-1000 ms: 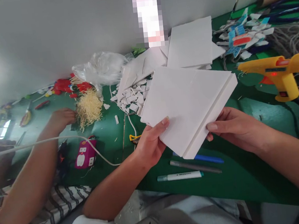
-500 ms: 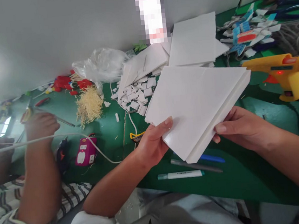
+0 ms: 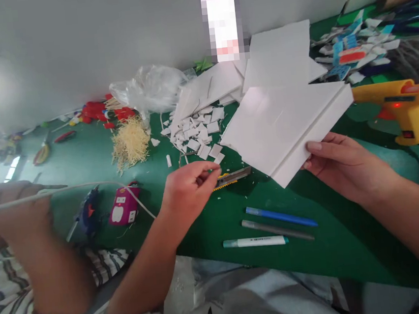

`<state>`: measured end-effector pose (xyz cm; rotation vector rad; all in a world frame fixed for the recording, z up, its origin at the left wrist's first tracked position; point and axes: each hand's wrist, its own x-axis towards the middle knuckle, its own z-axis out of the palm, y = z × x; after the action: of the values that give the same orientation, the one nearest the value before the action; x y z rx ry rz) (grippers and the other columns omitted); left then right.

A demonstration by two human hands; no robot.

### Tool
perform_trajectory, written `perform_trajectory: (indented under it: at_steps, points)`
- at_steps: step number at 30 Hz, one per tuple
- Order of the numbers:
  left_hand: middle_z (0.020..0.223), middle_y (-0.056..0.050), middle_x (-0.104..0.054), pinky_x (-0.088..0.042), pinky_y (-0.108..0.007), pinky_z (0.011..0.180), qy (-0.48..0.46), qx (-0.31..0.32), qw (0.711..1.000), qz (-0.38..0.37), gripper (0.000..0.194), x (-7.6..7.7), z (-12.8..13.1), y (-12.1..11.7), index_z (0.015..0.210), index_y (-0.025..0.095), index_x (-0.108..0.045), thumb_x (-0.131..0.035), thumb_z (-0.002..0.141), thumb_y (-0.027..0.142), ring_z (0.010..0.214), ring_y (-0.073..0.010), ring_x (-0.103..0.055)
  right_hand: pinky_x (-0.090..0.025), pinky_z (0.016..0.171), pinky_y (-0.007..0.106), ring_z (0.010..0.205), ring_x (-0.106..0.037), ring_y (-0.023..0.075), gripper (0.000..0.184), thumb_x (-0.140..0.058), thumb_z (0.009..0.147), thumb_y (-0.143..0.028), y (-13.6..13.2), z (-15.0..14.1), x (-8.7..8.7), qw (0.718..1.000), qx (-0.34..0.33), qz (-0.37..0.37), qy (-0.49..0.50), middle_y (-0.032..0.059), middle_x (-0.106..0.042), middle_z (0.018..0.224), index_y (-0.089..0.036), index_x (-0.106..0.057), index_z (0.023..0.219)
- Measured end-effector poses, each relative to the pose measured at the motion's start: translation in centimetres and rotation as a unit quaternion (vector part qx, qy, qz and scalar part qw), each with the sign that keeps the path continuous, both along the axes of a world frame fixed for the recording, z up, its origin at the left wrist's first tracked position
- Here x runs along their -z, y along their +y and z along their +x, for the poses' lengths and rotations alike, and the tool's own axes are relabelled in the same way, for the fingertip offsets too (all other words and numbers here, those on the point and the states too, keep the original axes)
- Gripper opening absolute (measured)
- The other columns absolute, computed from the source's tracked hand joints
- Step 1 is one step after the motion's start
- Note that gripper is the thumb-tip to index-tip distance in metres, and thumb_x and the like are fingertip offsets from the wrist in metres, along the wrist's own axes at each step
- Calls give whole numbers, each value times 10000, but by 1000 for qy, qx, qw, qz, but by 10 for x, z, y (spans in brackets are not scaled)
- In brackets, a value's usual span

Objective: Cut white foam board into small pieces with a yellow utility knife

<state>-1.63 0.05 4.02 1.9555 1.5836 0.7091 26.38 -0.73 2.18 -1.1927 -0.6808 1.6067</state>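
A white foam board piece [image 3: 283, 115] with a raised strip along its near edge is held up over the table. My right hand [image 3: 347, 163] grips its near right edge, thumb on the strip and fingers behind. My left hand [image 3: 188, 191] is apart from the board, thumb and forefinger pinched together; whatever may be between them is too small to tell. Beside and partly behind those fingertips lies a yellow utility knife [image 3: 233, 177]. Below the board are a blue pen [image 3: 282, 216], a grey pen [image 3: 278, 230] and a white-and-teal marker [image 3: 256, 242].
Small white foam scraps [image 3: 202, 133] and larger white boards [image 3: 277, 54] lie behind. A yellow glue gun [image 3: 408, 108] stands at right. At left are a purple box [image 3: 125, 204], a white cord [image 3: 86, 182], yellow shreds [image 3: 130, 142] and another person's arm [image 3: 45, 261].
My left hand has let go of the board and moved left, its fingers closing to a pinch. The board has shifted slightly right in my right hand. The neighbour's arm has drawn back.
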Motion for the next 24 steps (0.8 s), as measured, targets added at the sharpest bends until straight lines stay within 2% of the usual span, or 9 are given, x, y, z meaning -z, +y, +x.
perform_trajectory:
  at_steps: [2,4,6,9,13,15,18,22,24]
  points:
    - [988,-59,-804,-599,-362,871,103,80,990,54,247,6,-7,-11,1132,217,-780,-680,915,282,913,-236,-744,-539,576,236,601,-556,103,369,-1001,514,-461,-1,-1,-1,1000,4,-4,-17,-8,-676,685,-253,-750,688]
    - [1178,-106,-789,-595,-426,969,189,149,967,83,315,14,-10,-19,1235,207,-742,-641,937,230,1100,-283,-731,-545,593,275,630,-581,131,407,-978,516,-516,-1,-2,-1,999,8,0,-47,16,-696,713,-244,-737,700]
    - [1197,-137,-777,-602,-437,977,242,192,945,111,328,20,-11,-22,1259,168,-728,-580,967,182,1128,-293,-727,-553,625,314,656,-604,160,439,-944,538,-578,-1,-2,2,997,12,8,-82,32,-696,713,-242,-711,697]
    - [1080,-143,-776,-622,-405,908,275,223,924,146,374,25,-10,-22,1275,110,-719,-485,984,131,1006,-273,-746,-555,692,352,669,-621,181,499,-914,558,-676,-3,-1,5,991,23,21,-129,34,-687,683,-247,-689,678]
    - [1041,-98,-752,-624,-333,766,302,218,920,124,466,16,-9,-25,1333,137,-689,-494,910,113,835,-219,-735,-482,644,349,619,-574,172,680,-805,554,-893,-7,7,1,967,26,38,-252,65,-668,600,-226,-674,559]
    - [1039,-75,-743,-613,-297,733,301,197,927,107,490,8,-13,-30,1337,156,-677,-481,893,92,806,-193,-728,-417,536,352,537,-530,171,851,-560,550,-1072,-9,15,-1,924,-36,39,-380,89,-652,555,-228,-648,486]
    - [1006,-59,-729,-596,-250,751,243,178,946,117,431,-5,-22,-37,1316,151,-670,-455,949,87,814,-159,-719,-375,468,347,444,-504,171,943,-321,647,-1105,-13,27,0,868,-155,41,-470,71,-614,483,-244,-681,510]
    - [966,-41,-721,-565,-223,693,166,165,969,78,391,-15,-23,-39,1379,188,-637,-452,1034,181,755,-138,-687,-270,391,328,363,-415,142,769,-509,724,-986,-16,34,3,817,-313,42,-482,19,-499,396,-277,-544,427]
    - [993,-52,-738,-571,-246,718,146,168,974,39,412,-15,-15,-36,1426,202,-617,-452,1051,247,809,-166,-709,-277,409,331,396,-417,147,677,-597,740,-908,-14,33,0,814,-265,69,-512,8,-512,429,-286,-551,476]
